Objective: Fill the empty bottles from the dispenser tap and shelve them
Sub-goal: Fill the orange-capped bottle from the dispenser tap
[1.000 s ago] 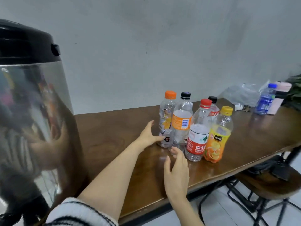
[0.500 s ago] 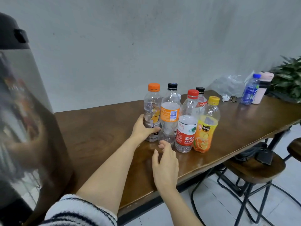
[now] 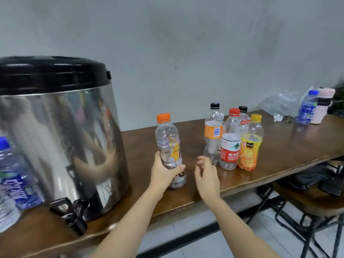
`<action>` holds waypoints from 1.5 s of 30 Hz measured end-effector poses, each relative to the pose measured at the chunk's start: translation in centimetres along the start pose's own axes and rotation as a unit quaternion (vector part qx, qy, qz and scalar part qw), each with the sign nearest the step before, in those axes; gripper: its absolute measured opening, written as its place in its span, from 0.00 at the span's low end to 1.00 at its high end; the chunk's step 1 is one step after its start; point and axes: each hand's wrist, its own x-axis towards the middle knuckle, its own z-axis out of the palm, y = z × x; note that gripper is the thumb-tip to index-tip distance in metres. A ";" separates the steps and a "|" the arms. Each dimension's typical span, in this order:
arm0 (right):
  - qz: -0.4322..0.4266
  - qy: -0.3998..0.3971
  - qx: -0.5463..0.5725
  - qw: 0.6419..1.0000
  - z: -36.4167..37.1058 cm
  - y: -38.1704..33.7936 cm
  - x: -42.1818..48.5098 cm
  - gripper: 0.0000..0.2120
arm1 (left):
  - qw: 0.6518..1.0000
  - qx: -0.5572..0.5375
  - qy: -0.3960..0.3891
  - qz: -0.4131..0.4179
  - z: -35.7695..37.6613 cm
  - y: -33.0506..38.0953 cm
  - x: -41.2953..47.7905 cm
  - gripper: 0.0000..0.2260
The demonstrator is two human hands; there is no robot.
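Note:
My left hand grips the lower half of a clear orange-capped bottle, upright and lifted away from the group. My right hand hovers open just right of it, holding nothing. Several empty bottles stand together on the wooden table: a black-capped one with an orange label, a red-capped one, a yellow-capped orange-juice one and another black-capped one behind. The steel dispenser with a black lid stands at the left; its black tap juts out near the table's front edge.
A blue-labelled water bottle stands at the far left beside the dispenser. At the far right sit a blue-capped bottle, a pink flask and a crumpled plastic bag. Stools stand under the table's right end.
My left hand closed on the orange-capped bottle and pulled it left out of the group, toward the dispenser. My right hand stayed open beside it. The view swung left, showing the tap.

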 end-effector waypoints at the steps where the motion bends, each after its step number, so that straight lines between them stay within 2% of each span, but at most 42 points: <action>1: -0.013 0.002 0.023 1.000 -0.4 -0.8 -0.4 0.14 | 1.000 -0.012 0.001 -0.008 -1.0 0.3 -1.5 0.29; 5: -0.092 -0.011 0.140 0.986 -2.3 -5.8 -2.3 0.10 | 1.000 -0.027 -0.008 -0.006 -5.0 1.5 -7.8 0.28; 7: -0.131 -0.051 0.206 0.968 -3.9 -9.2 -3.7 0.09 | 1.000 -0.012 -0.012 -0.002 -6.9 2.1 -10.5 0.28; 9: -0.168 -0.133 0.258 0.942 -5.4 -12.6 -5.5 0.12 | 1.000 0.008 -0.020 0.001 -8.6 2.6 -12.7 0.27; 12: -0.201 -0.250 0.266 0.909 -6.3 -16.3 -8.3 0.23 | 0.998 0.050 -0.034 0.022 -10.8 3.1 -15.2 0.28; 15: -0.217 -0.276 0.262 0.899 -5.9 -17.8 -10.7 0.28 | 0.997 0.065 -0.023 0.042 -12.4 3.1 -17.7 0.28; 18: -0.213 -0.320 0.283 0.879 -5.1 -18.3 -12.7 0.28 | 0.997 0.044 0.044 0.046 -13.8 2.3 -19.6 0.26; 20: -0.228 -0.330 0.245 0.882 -4.6 -18.6 -13.9 0.27 | 0.994 0.044 0.087 0.056 -14.7 1.5 -20.6 0.25; 21: -0.245 -0.311 0.198 0.897 -4.6 -18.9 -14.3 0.26 | 0.992 0.053 0.099 0.060 -15.2 1.1 -21.0 0.26; 24: -0.306 -0.202 0.010 0.930 -5.0 -20.5 -14.7 0.29 | 0.989 0.094 0.105 0.053 -16.3 -0.2 -22.2 0.30; 26: -0.338 -0.148 -0.128 0.920 -5.1 -21.9 -14.9 0.31 | 0.987 0.116 0.103 0.045 -16.8 -1.1 -22.8 0.31; 28: -0.359 -0.116 -0.248 0.892 -4.5 -22.7 -15.1 0.32 | 0.984 0.137 0.107 0.047 -17.3 -1.8 -23.3 0.31; 30: -0.363 -0.116 -0.299 0.875 -3.7 -22.9 -15.3 0.33 | 0.983 0.144 0.105 0.047 -17.8 -2.4 -23.6 0.33; 33: -0.395 -0.164 -0.242 0.871 -2.8 -22.8 -15.4 0.27 | 0.987 0.134 0.078 0.033 -18.9 -3.1 -23.7 0.35; 37: -0.413 -0.333 -0.087 0.843 -2.2 -22.1 -15.0 0.14 | 0.990 0.130 0.060 0.022 -20.4 -4.2 -23.6 0.36; 39: -0.376 -0.393 -0.022 0.839 -2.2 -21.8 -14.8 0.19 | 0.990 0.123 0.071 0.013 -20.9 -4.8 -23.7 0.35; 41: -0.339 -0.387 -0.010 0.857 -2.2 -21.7 -14.8 0.27 | 0.990 0.121 0.075 0.008 -21.2 -5.3 -23.7 0.35; 42: -0.324 -0.370 -0.038 0.870 -2.2 -21.7 -15.0 0.29 | 0.989 0.124 0.075 0.009 -21.2 -5.5 -23.7 0.35; 44: -0.309 -0.340 -0.102 0.883 -2.0 -21.9 -15.1 0.26 | 0.988 0.132 0.077 0.010 -21.2 -5.6 -23.8 0.35; 45: -0.307 -0.339 -0.100 0.883 -1.8 -21.8 -15.1 0.22 | 0.988 0.133 0.077 0.010 -21.2 -5.7 -23.8 0.35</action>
